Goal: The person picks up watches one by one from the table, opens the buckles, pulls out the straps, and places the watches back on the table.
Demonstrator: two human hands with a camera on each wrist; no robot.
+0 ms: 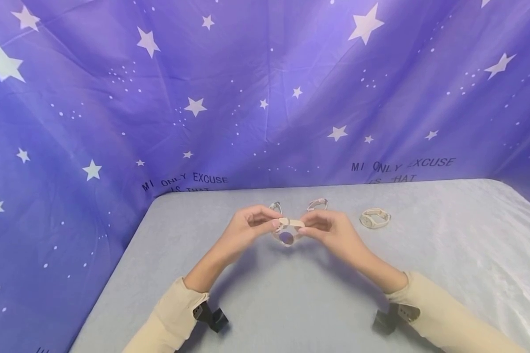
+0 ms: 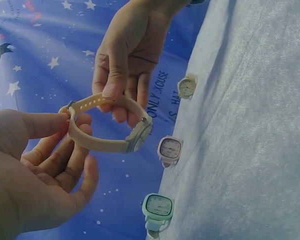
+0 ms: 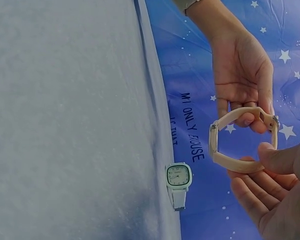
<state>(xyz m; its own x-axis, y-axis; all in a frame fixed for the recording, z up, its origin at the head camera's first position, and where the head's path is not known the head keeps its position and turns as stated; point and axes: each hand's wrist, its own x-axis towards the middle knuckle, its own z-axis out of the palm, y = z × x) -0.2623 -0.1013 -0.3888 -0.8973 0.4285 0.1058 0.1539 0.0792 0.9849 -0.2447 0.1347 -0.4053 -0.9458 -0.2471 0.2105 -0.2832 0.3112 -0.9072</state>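
Note:
Both hands hold a wristwatch (image 2: 102, 145) with a beige strap above the table, its strap looped into a ring. My left hand (image 1: 247, 226) pinches the strap at the metal buckle (image 2: 70, 106) between thumb and fingers. On the other side, my right hand (image 1: 335, 231) pinches the strap between thumb and fingers, near its row of holes in the left wrist view. The watch case (image 3: 214, 139) hangs at the bottom of the loop in the head view, with the strap uppermost.
Beyond the hands, a mint green watch (image 2: 158, 206), a pink watch (image 2: 170, 148) and a cream watch (image 1: 374, 219) stand in a row on the table, which has a pale grey cloth (image 1: 291, 304). A purple-blue star-print curtain (image 1: 247, 63) hangs behind and to the left.

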